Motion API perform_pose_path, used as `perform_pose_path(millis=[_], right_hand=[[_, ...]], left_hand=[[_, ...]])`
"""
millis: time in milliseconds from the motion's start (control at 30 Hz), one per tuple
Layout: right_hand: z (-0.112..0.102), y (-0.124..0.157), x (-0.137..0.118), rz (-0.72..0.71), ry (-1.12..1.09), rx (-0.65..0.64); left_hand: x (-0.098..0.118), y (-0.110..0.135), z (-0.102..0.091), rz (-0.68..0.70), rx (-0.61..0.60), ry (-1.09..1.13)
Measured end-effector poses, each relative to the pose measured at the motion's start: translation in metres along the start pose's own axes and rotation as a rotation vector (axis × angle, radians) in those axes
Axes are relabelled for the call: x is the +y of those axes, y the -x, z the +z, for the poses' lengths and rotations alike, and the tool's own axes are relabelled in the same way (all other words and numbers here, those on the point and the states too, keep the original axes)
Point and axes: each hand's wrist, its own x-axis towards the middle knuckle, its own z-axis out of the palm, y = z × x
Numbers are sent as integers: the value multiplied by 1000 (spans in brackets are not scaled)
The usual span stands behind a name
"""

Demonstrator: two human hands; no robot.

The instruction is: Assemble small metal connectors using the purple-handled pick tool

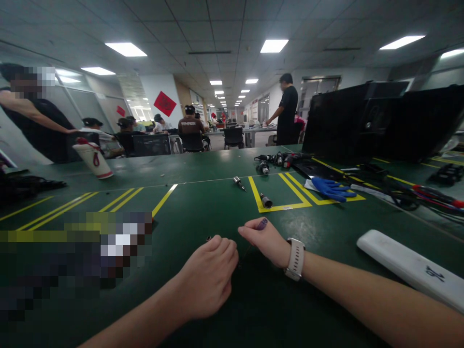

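Observation:
My left hand (pixel 212 278) is closed, its back toward me, around a small dark part (pixel 208 239). Only that part's end shows past my fingers, so its kind is hidden. Just to the right, my right hand (pixel 268 241) grips a screwdriver (pixel 261 224) by its purple handle. Its thin shaft slants down toward my left hand; whether the tip touches the dark part, I cannot tell. Beyond the hands lie a small metal tool piece (pixel 239 183) with a narrow tip and a dark metal cylinder (pixel 266 200), the latter inside yellow tape.
Blue gloves (pixel 331 188), a drill-like tool (pixel 263 166) and cables lie farther back on the green table (pixel 203 203). A white bar (pixel 409 266) is at right, black monitors (pixel 362 121) behind. At left stands a tilted cup (pixel 94 159). Other people are in the room.

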Motion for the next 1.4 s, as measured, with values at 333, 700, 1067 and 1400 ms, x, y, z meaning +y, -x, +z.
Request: perform_pose_path(millis=[333,700,1067,1400], right_hand=[[-3,-1,1,13,-36,62],[-15,-4,-1,166,-362,-66],[-20,-9,9,167,-441,-236],[-20,-12,15,65,-291,-129]], left_hand=[[0,1,5,129,61,36],[-42,-2,15,-407,245,847],[-47,-11,17,-693,393,1766],[-54,-6,26,-555,364,1496]])
